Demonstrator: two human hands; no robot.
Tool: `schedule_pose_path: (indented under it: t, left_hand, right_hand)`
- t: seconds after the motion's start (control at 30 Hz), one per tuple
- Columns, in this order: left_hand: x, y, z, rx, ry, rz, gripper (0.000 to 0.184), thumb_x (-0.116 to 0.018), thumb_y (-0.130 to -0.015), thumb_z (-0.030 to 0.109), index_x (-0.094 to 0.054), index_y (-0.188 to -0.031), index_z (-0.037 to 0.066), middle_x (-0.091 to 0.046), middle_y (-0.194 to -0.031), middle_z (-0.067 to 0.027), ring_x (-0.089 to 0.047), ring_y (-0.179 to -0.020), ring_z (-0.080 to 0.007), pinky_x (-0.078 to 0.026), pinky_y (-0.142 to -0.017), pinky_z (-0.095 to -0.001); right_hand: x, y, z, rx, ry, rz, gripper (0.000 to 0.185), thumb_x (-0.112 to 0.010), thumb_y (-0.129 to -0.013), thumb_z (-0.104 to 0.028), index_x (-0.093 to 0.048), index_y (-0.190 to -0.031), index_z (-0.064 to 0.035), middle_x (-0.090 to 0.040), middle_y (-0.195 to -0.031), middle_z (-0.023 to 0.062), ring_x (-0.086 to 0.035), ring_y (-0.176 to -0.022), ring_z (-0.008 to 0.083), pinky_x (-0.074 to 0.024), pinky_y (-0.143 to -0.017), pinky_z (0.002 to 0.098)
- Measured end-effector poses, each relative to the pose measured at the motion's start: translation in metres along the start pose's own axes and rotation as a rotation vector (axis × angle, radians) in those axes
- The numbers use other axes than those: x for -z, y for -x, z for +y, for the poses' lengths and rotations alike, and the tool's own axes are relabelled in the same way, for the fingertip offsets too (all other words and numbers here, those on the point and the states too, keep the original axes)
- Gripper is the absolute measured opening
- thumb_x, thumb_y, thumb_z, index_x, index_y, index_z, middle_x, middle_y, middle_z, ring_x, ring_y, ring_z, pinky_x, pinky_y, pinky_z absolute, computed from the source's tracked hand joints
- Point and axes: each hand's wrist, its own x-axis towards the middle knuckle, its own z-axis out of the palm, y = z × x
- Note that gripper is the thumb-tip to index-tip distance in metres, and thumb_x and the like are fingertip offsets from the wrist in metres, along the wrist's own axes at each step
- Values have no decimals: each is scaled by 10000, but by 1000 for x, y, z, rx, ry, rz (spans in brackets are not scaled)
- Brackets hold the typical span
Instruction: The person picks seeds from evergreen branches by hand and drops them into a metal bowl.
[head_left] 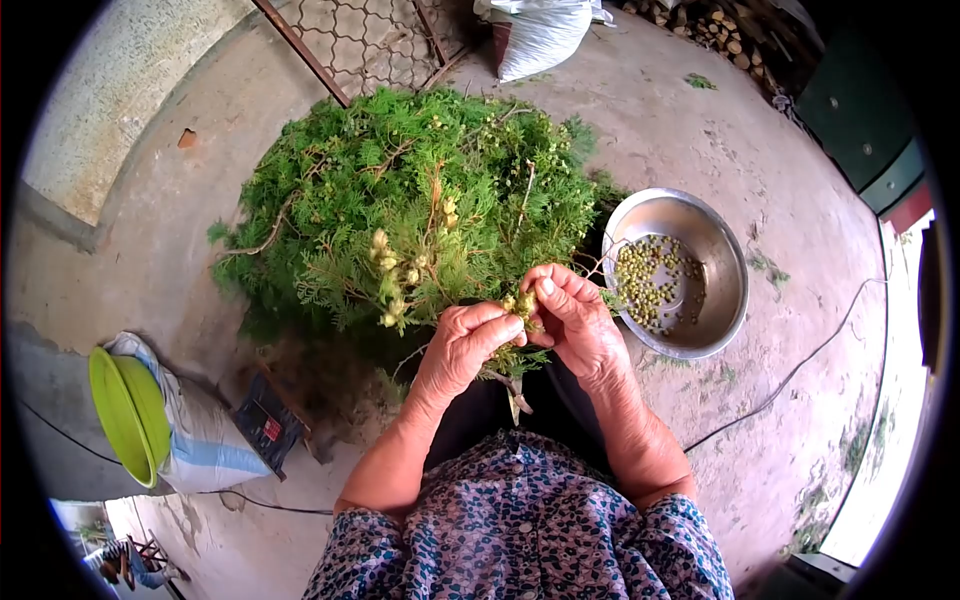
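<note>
My left hand [467,345] and my right hand [575,318] meet in front of my body, thumbs and fingertips pinched on a small cluster of yellow-green cones [521,304]. The cones sit on a leafy green branch that runs down toward my lap. More pale cones [384,252] hang on sprigs just beyond my left hand. A large heap of green branches [400,170] lies behind both hands. To the right of my right hand stands a metal bowl [728,262] with many small green cones [650,275] in it.
On the left, a yellow-green basin [125,415] rests against a white and blue sack [205,435]. Another white sack [543,35] stands at the top, near a metal grid [355,45]. Firewood [715,35] is piled at the upper right. A cable [780,390] crosses the floor.
</note>
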Motion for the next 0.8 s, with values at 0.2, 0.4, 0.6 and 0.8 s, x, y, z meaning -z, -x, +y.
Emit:
schedule_pose_path:
  t: [0.2,0.4,0.6,0.8]
  left_hand:
    - [-1,-2,9,-61,-182,-128,195,-564,-812,147,-599,-704,-11,-557,-594,-14,-479,-574,-60,-393,-542,-229]
    - [-2,-2,5,-76,-228,-135,194,-571,-804,129,-557,-668,-9,-499,-559,12,-416,-545,-40,-355,-504,-229]
    - [0,1,0,-88,-179,-135,173,-570,-807,113,-562,-686,-11,-462,-562,38,-401,-542,-31,-336,-495,-214]
    - [-10,4,11,-118,16,-56,213,-571,-816,162,-598,-690,-8,-578,-615,-9,-448,-523,-48,-341,-482,-208]
  right_hand:
    - [-5,7,-10,-57,82,-35,300,-538,-880,-322,-570,-989,-45,-524,-690,-20,-441,-548,45,-285,-434,173]
    - [-3,8,-9,-12,312,-84,220,-583,-856,-265,-605,-864,-46,-517,-655,-40,-383,-507,21,-253,-403,168]
    - [-2,7,1,-114,100,37,195,-592,-844,-251,-577,-762,-74,-525,-670,-40,-380,-477,33,-269,-391,165]
    - [-6,9,4,-93,-146,74,213,-568,-859,-258,-584,-790,-56,-551,-659,6,-451,-502,86,-350,-420,191]
